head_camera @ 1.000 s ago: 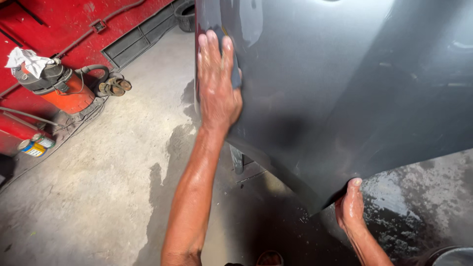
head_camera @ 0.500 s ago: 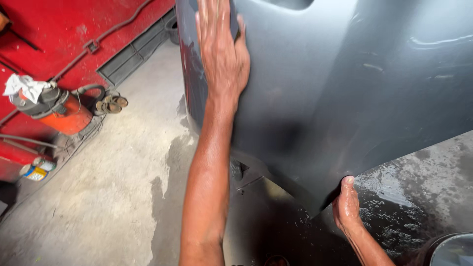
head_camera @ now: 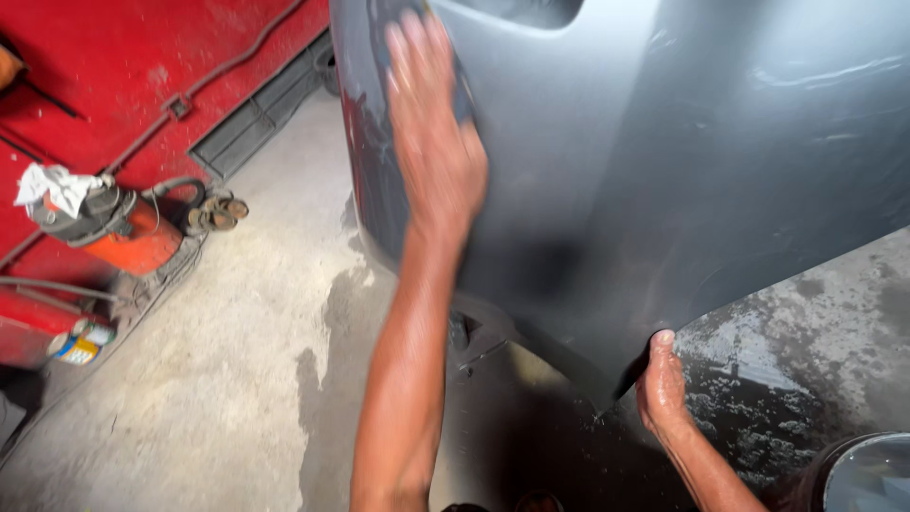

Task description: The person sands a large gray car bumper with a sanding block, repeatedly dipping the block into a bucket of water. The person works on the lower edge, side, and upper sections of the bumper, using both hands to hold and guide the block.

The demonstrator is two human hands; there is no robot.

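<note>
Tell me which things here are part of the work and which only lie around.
In use:
- grey car body panel
- left hand, pressed flat on the panel over a dark sanding pad
- right hand, gripping the panel's lower edge

Lying about:
- orange machine with a white rag on top
- small can
- wet concrete floor

A large, smooth grey-painted car body panel (head_camera: 664, 161) stands tilted above the wet concrete, its curved lower edge hanging free, with a dark sanding pad (head_camera: 462, 90) pressed flat against its upper face.
</note>
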